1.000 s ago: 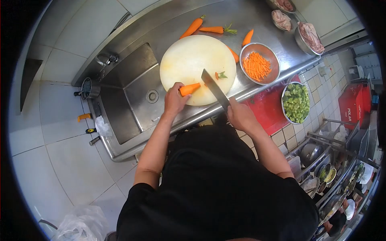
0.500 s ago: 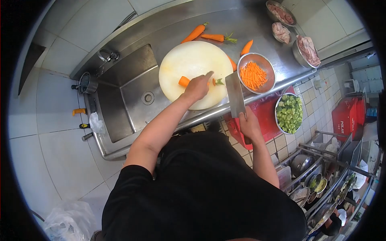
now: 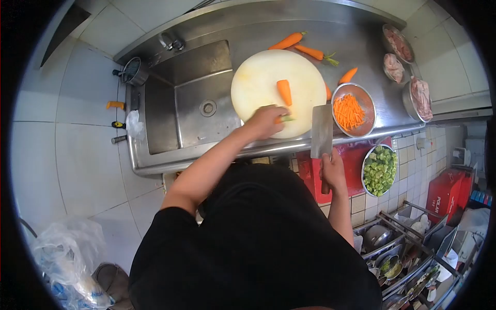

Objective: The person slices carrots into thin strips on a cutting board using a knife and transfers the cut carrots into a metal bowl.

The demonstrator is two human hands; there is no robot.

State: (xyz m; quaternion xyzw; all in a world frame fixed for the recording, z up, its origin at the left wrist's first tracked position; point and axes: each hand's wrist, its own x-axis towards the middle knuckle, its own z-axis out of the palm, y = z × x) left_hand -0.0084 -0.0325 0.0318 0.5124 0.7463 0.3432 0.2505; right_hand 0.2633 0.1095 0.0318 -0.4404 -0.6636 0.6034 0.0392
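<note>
My left hand is over the near edge of the round white cutting board, its fingers closed on a carrot top with a green stem stub. A thick cut piece of carrot lies alone on the board, just beyond that hand. To the right, my right hand grips the handle of a cleaver. Its broad blade points away from me, between the board and a metal bowl of carrot strips.
Whole carrots lie behind the board. Bowls of raw meat stand at the counter's right end. On the left is a sink. A bowl of chopped green vegetables sits below the counter edge, beside something red.
My left hand has moved toward the board's near edge and picked up the carrot top. The thick carrot piece is now uncovered and turned. The view has shifted; the cleaver stays in my right hand.
</note>
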